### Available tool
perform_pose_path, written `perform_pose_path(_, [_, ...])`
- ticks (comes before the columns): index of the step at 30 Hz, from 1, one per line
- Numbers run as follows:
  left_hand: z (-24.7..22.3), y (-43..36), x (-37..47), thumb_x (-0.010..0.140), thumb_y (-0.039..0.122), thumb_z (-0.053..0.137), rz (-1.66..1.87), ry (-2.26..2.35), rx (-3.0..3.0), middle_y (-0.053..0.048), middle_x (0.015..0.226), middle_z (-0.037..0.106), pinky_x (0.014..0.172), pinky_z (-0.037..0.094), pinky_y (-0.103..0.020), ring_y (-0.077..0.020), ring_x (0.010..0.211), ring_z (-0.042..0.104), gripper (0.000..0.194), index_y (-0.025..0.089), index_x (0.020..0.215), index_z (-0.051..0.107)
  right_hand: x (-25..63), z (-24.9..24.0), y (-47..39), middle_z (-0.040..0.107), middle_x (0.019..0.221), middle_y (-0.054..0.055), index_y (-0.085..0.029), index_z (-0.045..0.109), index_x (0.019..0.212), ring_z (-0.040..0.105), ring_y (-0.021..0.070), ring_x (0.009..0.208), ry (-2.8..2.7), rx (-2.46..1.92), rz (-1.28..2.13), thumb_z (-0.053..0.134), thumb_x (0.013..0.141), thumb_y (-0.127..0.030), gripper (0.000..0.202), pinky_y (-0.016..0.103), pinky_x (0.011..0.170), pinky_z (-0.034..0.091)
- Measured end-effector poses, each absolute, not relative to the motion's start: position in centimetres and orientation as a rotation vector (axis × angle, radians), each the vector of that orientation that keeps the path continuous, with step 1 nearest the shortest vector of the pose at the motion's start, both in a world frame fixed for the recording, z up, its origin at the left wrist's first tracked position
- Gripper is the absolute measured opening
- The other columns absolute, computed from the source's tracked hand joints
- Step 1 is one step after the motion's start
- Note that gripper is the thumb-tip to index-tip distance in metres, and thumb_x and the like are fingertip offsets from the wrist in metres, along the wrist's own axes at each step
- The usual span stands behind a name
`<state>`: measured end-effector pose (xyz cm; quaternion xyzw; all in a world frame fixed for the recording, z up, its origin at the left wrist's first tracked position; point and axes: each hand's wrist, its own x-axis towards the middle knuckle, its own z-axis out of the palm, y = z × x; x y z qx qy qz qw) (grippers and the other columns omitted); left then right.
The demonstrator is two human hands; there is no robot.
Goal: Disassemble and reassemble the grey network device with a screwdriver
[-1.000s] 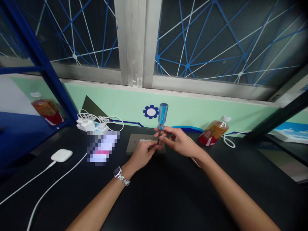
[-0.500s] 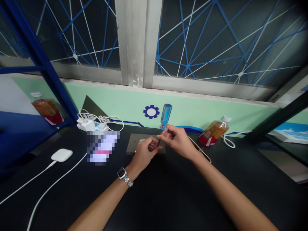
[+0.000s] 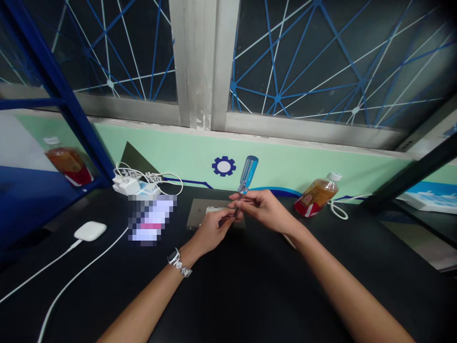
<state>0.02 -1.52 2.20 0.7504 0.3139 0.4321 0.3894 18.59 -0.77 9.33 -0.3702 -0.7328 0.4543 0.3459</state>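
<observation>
A screwdriver [image 3: 249,172] with a clear blue handle stands nearly upright, leaning a little right, over a flat grey-brown box-like device [image 3: 195,215]. My right hand [image 3: 266,208] pinches its shaft just below the handle. Close to the shaft's lower end is my left hand [image 3: 214,228], its fingers pressed together in front of the device; what they hold, if anything, is too small to tell. A light label shows on the device's top. The screwdriver's tip is hidden by my fingers.
On the black table [image 3: 221,295] lie a white charging case [image 3: 90,231] with a cable, a blurred-out phone [image 3: 153,221] and a white power strip [image 3: 137,186] with tangled cords. A drink bottle [image 3: 317,194] stands at the right by the green wall.
The screwdriver's handle has tilted slightly further right. My left hand has shifted a little left and lower, and my right hand's fingers now reach further across the shaft.
</observation>
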Motion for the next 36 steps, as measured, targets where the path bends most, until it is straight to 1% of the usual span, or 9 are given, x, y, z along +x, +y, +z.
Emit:
perform_pose_path(4, [1.9, -1.5, 0.6, 0.088, 0.028, 0.065, 1.235, 0.88, 1.854, -0.006, 0.095, 0.073, 0.082, 0.053, -0.028, -0.0178, 0.086, 0.069, 0.022, 0.017, 0.107, 0.065, 17.9, 8.7, -0.7, 0.071, 0.071, 0.003, -0.016, 0.071, 0.086, 0.067, 0.0153, 0.062, -1.88, -1.057, 0.926, 0.069, 0.083, -0.042, 0.026, 0.027, 0.062, 0.054])
perform_pose_path(9, [1.4, -1.3, 0.9, 0.081, 0.028, 0.072, 1.323, 1.028, 1.848, -0.002, 0.074, 0.069, 0.066, 0.051, -0.024, -0.0153, 0.067, 0.065, 0.014, 0.016, 0.082, 0.065, 16.9, 7.9, -0.6, 0.065, 0.058, 0.001, -0.017, 0.062, 0.064, 0.058, 0.0122, 0.051, -1.822, -1.204, 0.53, 0.073, 0.078, -0.043, 0.032, 0.023, 0.049, 0.045])
perform_pose_path(12, [1.4, -1.2, 0.7, 0.085, 0.025, 0.067, 1.272, 0.957, 1.825, -0.003, 0.077, 0.072, 0.068, 0.053, -0.026, -0.0169, 0.07, 0.067, 0.01, 0.016, 0.083, 0.068, 17.0, 8.1, -0.6, 0.067, 0.064, 0.001, -0.017, 0.067, 0.079, 0.059, 0.0122, 0.053, -1.85, -1.189, 0.589, 0.074, 0.077, -0.044, 0.029, 0.023, 0.05, 0.045])
perform_pose_path(17, [1.7, -1.1, -0.1, 0.094, 0.027, 0.055, 1.142, 0.835, 1.831, -0.007, 0.096, 0.075, 0.081, 0.055, -0.031, -0.0205, 0.087, 0.071, 0.02, 0.017, 0.099, 0.072, 18.0, 9.4, -0.8, 0.072, 0.094, 0.006, -0.019, 0.065, 0.115, 0.066, 0.0135, 0.067, -1.973, -1.016, 1.031, 0.06, 0.09, -0.039, 0.032, 0.027, 0.061, 0.054])
perform_pose_path(21, [2.2, -1.4, -0.1, 0.095, 0.025, 0.051, 1.117, 0.803, 1.871, -0.008, 0.105, 0.074, 0.088, 0.053, -0.032, -0.0204, 0.096, 0.07, 0.023, 0.018, 0.107, 0.07, 18.5, 9.9, -1.0, 0.072, 0.089, 0.007, -0.017, 0.068, 0.104, 0.067, 0.0154, 0.071, -1.945, -0.977, 1.127, 0.059, 0.091, -0.04, 0.028, 0.032, 0.07, 0.056])
perform_pose_path(24, [2.2, -1.6, 0.2, 0.092, 0.028, 0.059, 1.178, 0.829, 1.873, -0.008, 0.102, 0.073, 0.085, 0.054, -0.03, -0.0191, 0.091, 0.07, 0.023, 0.017, 0.111, 0.066, 18.3, 9.6, -1.0, 0.071, 0.079, 0.004, -0.017, 0.069, 0.097, 0.065, 0.0147, 0.067, -1.952, -1.02, 0.988, 0.063, 0.088, -0.04, 0.026, 0.029, 0.065, 0.054])
perform_pose_path(31, [1.2, -1.4, 0.8, 0.084, 0.026, 0.069, 1.282, 1.002, 1.866, -0.003, 0.078, 0.071, 0.069, 0.053, -0.026, -0.016, 0.07, 0.067, 0.01, 0.017, 0.086, 0.067, 17.2, 8.1, -0.6, 0.063, 0.062, 0.0, -0.019, 0.058, 0.071, 0.055, 0.0108, 0.051, -1.818, -1.145, 0.666, 0.074, 0.078, -0.043, 0.03, 0.022, 0.048, 0.042])
perform_pose_path(33, [1.4, -1.4, 0.7, 0.087, 0.024, 0.065, 1.239, 0.953, 1.866, -0.004, 0.081, 0.073, 0.071, 0.053, -0.026, -0.0173, 0.073, 0.068, 0.009, 0.016, 0.088, 0.07, 17.2, 8.2, -0.6, 0.064, 0.063, 0.0, -0.019, 0.058, 0.074, 0.058, 0.0116, 0.053, -1.826, -1.15, 0.684, 0.075, 0.077, -0.043, 0.03, 0.022, 0.049, 0.044])
perform_pose_path(36, [1.9, -1.6, 0.3, 0.092, 0.023, 0.058, 1.175, 0.897, 1.904, -0.006, 0.09, 0.075, 0.075, 0.053, -0.028, -0.0194, 0.08, 0.07, 0.016, 0.017, 0.094, 0.072, 17.7, 9.0, -0.8, 0.07, 0.078, 0.003, -0.019, 0.064, 0.099, 0.065, 0.0141, 0.062, -1.931, -1.106, 0.881, 0.068, 0.084, -0.042, 0.028, 0.025, 0.054, 0.049])
